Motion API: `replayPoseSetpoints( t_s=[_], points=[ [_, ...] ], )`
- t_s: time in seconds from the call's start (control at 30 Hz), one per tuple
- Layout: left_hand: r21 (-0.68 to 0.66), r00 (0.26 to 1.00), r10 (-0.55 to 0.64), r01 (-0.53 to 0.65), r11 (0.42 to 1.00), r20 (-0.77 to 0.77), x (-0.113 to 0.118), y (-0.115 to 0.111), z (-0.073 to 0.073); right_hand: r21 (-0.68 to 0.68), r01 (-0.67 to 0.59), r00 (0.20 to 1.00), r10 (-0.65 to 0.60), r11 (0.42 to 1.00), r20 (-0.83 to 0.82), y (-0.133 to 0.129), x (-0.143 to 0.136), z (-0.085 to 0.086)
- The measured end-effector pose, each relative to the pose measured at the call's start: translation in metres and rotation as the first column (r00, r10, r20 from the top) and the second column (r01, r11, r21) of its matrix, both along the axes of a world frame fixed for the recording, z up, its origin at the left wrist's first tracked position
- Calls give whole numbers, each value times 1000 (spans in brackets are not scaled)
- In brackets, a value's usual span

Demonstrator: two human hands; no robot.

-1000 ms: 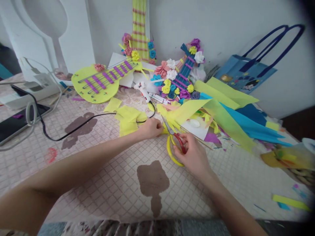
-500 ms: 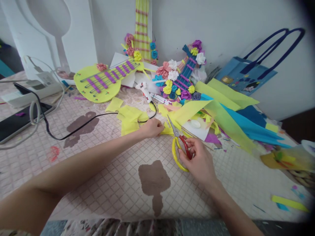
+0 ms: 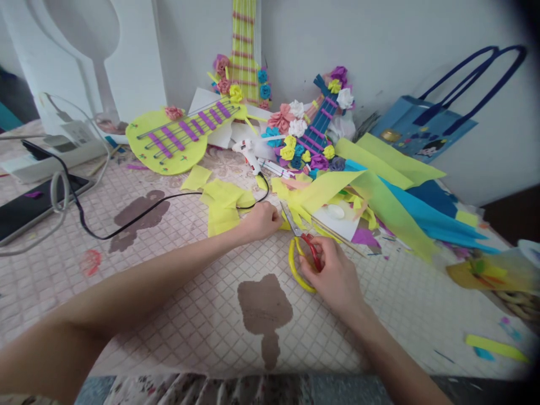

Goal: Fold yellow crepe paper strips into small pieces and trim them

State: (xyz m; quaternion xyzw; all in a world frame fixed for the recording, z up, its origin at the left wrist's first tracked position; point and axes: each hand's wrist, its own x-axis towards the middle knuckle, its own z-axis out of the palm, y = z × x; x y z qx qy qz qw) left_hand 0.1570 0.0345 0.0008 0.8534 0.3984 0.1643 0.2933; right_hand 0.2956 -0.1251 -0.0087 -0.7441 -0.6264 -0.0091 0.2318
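Observation:
Scissors [image 3: 297,232] with one red and one yellow handle are in my right hand [image 3: 337,273], thumb and fingers in the loops. Their blades point up and left, close beside my left hand [image 3: 264,221]. That hand is closed, with a bit of yellow crepe paper [image 3: 286,225] showing at its fingertips by the blades; most of the grip is hidden. Left of and behind it lie several cut yellow paper pieces [image 3: 220,203]. A white glue gun [image 3: 248,154] rests beyond my left hand.
Paper-flowered guitar shapes, one yellow [image 3: 169,157] and one blue [image 3: 314,132], lie at the back. Yellow and blue crepe sheets [image 3: 390,211] spread at right, near a blue bag [image 3: 415,126]. A black cord [image 3: 139,219] crosses the left side near a tablet [image 3: 42,211].
The scissors and my right hand have shifted slightly left, bringing the blades closer to my left hand. Less of the yellow paper shows between them. My left hand has hardly moved.

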Motion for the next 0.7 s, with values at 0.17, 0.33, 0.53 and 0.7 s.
replayPoseSetpoints(
  t_s=[0.17, 0.33, 0.53, 0.7],
  points=[
    [35, 1000, -20, 20, 999, -11, 0, 1, -2, -5, -35, 999, 35, 999, 6, -1, -1, 0],
    [63, 1000, -3, 5, 998, -30, 0, 1, -3, 68, -44, 999, 42, 997, 26, -9, 2, 1],
    [87, 999, 2, 2, 996, -46, 1, 0, -4, 21, -61, 997, 59, 998, 49, -27, 0, 2],
    [120, 999, -7, 13, 993, -51, 1, -1, -5, -61, -20, 991, 28, 998, 132, -20, -2, 0]
  ],
)
